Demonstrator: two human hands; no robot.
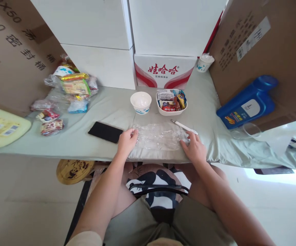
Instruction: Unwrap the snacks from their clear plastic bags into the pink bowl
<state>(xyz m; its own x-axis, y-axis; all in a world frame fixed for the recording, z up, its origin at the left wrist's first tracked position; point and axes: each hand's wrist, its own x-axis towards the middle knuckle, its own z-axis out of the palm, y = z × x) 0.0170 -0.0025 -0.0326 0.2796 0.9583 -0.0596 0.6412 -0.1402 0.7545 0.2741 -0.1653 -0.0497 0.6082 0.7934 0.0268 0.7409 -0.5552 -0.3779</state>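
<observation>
A crumpled clear plastic bag (pixel 159 137) lies flat on the cloth-covered table between my hands. My left hand (pixel 127 141) pinches its left edge between thumb and fingers. At the bag's right edge rests my right hand (pixel 194 147), thumb and fingers apart and touching the plastic. Just beyond its fingertips is a white pen (pixel 183 126). A black phone (pixel 105 132) lies left of my left hand. Behind the bag stand a white paper cup (pixel 141 101) with a blue pattern and a white bowl (pixel 172 112) filled with small packaged snacks.
Several wrapped snacks (pixel 74 87) are piled at the left, near a pale yellow bottle (pixel 4 126). A blue bottle (pixel 247 100) leans right, beside a clear plastic cup (pixel 250 131). Another paper cup (pixel 204 63) stands behind. White boxes (pixel 165 70) and brown cartons (pixel 263 65) wall the table.
</observation>
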